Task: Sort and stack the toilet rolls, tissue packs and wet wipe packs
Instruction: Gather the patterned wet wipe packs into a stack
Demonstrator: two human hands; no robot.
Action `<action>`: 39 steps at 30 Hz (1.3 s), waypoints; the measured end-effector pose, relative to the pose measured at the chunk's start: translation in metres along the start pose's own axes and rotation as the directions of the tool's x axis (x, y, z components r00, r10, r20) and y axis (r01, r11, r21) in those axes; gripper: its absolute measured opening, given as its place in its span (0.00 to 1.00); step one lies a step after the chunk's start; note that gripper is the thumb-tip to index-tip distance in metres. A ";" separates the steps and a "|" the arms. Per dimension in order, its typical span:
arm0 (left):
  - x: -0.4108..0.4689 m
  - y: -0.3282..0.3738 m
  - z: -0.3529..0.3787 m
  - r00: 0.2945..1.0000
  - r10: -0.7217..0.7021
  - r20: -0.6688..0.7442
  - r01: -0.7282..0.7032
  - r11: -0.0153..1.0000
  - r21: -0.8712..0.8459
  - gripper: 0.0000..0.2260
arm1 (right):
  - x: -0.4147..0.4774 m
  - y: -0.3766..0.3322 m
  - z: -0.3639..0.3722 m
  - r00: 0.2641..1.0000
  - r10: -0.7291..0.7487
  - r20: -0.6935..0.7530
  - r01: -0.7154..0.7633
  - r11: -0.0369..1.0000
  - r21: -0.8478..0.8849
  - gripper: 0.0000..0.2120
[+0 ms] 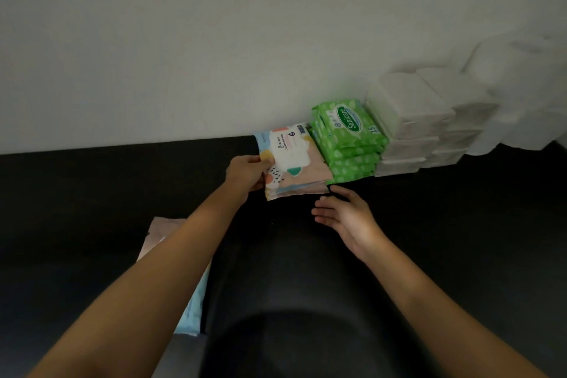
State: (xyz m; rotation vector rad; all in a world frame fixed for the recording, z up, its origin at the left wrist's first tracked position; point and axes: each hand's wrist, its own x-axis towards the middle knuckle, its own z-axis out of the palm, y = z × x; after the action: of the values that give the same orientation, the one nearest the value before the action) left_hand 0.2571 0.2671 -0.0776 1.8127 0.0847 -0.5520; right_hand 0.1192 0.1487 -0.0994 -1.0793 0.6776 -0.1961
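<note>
Black surface [92, 187], green "Sanicare" packs [349, 138]

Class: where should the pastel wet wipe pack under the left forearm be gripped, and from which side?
Probably pinch the pastel wet wipe pack by its blue near end, from the right: it lies flat, the left forearm covering its middle.
</note>
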 end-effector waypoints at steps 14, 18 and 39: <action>-0.083 -0.023 -0.097 0.978 0.207 -0.013 -0.194 0.935 0.296 0.14 | -0.045 0.014 0.030 0.982 0.136 0.129 -0.089 0.945 -0.314 0.16; -0.104 -0.051 -0.143 0.982 0.170 -0.084 -0.127 0.918 0.374 0.16 | -0.061 0.027 0.054 0.969 0.157 0.192 -0.064 0.906 -0.418 0.17; -0.126 -0.115 -0.157 0.990 -0.084 -0.110 0.117 0.933 0.341 0.29 | -0.085 0.092 0.117 0.932 0.028 0.362 0.354 0.148 -0.923 0.25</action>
State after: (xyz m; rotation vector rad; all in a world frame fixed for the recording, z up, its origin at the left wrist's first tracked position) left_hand 0.1586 0.4761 -0.0953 2.1890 0.1526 -0.5811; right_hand 0.1066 0.3197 -0.1088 -2.4763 0.3160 0.3231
